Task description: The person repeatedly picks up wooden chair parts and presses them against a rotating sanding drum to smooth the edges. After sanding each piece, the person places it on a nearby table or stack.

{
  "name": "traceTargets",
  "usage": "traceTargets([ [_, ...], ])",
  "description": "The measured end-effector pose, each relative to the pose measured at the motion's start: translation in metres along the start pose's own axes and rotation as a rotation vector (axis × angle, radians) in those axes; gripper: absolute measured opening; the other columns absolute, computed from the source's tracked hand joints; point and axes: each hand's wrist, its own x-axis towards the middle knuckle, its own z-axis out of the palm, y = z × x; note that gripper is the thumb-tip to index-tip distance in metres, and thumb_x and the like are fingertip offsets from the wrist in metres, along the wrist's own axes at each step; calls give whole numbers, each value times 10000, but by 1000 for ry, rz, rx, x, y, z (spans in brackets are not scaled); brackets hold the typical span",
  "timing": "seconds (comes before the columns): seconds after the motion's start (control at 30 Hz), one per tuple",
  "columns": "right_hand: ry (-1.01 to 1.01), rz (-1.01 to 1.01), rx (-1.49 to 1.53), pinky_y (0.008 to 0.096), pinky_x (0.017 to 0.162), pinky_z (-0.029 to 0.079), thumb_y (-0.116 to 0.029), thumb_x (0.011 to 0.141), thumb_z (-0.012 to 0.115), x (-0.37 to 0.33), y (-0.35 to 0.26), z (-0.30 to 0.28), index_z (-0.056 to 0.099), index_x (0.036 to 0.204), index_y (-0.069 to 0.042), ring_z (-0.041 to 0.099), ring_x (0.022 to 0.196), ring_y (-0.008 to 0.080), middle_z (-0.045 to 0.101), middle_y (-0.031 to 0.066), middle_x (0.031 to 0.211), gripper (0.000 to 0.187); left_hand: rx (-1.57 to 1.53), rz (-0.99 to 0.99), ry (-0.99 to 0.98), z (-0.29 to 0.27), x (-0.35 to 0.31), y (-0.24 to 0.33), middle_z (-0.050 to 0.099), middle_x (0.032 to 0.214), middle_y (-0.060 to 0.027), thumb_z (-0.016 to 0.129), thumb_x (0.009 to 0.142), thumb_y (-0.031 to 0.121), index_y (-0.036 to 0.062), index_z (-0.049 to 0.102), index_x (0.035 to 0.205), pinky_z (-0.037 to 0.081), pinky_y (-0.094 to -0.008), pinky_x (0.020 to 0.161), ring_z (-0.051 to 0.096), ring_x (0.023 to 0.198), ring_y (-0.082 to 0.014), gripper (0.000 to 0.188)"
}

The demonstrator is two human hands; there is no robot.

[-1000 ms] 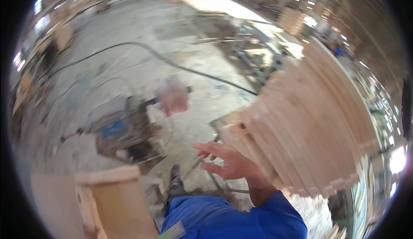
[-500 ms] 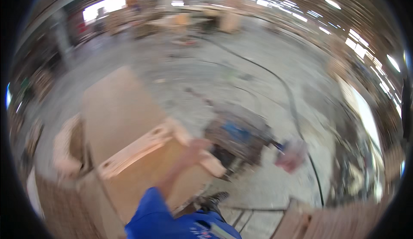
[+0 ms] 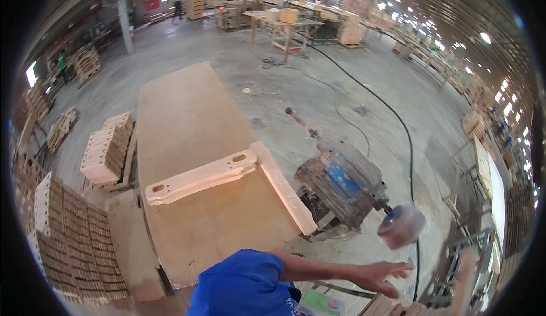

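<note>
My left hand (image 3: 382,276) is stretched across to the lower right, fingers spread and nothing in them, below the turning drum. The drum (image 3: 401,225), reddish and blurred, sits on the shaft of a dusty motor (image 3: 338,182) with a blue patch. A pale, blurred upright shape (image 3: 465,279) stands right of the hand; I cannot tell if it is wood or an arm. My right hand cannot be made out. On the brown tabletop (image 3: 222,236) lies a shaped wooden piece (image 3: 202,176) with an oval slot at each end, its right end against a wooden strip (image 3: 284,191).
Stacked slotted wooden pieces (image 3: 107,151) stand left of the table, with a taller stack (image 3: 77,242) nearer. A black hose (image 3: 392,114) runs across the floor behind the motor. Metal frames (image 3: 472,253) stand at the right. Workbenches (image 3: 284,26) and distant people are at the back.
My left hand has left the wooden strip's area on the table and swung right, past the motor. The view has turned and is sharper. The slotted piece still lies on the table.
</note>
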Motion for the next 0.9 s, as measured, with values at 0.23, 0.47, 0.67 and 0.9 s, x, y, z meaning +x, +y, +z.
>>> traceTargets([
  [0.23, -78, 54, 82, 490, 1035, 533, -254, 909, 776, -51, 4, -1, 507, 1538, -40, 631, 1281, 376, 607, 227, 1413, 717, -745, -115, 466, 57, 34, -42, 716, 1234, -101, 732, 1044, 195, 19, 372, 1595, 566, -390, 1008, 702, 1152, -199, 682],
  [0.47, -439, 469, 1723, 358, 846, 566, -298, 867, 879, -162, 26, 178, 458, 1515, -30, 658, 972, 178, 652, 64, 1126, 818, -360, -452, 869, -8, 100, -68, 652, 1075, -96, 945, 848, 325, 29, 537, 1236, 559, -348, 786, 666, 968, -158, 637],
  [0.67, -573, 564, 2647, 344, 751, 541, -211, 877, 796, -144, 22, 183, 442, 1484, -25, 604, 892, 170, 573, 78, 1054, 727, 227, -466, 773, -6, 128, -134, 623, 1307, -245, 877, 870, 325, -81, 430, 1461, 448, -487, 1104, 607, 1229, -361, 846],
  [0.9, -244, 215, 3265, 345, 728, 506, -283, 867, 700, 1, 67, 258, 524, 1377, 21, 557, 825, 185, 565, 91, 1049, 620, 1140, 13, 124, -4, 184, -179, 462, 1569, -333, 672, 968, 371, -115, 458, 1519, 229, -559, 1293, 365, 1536, -449, 766],
])
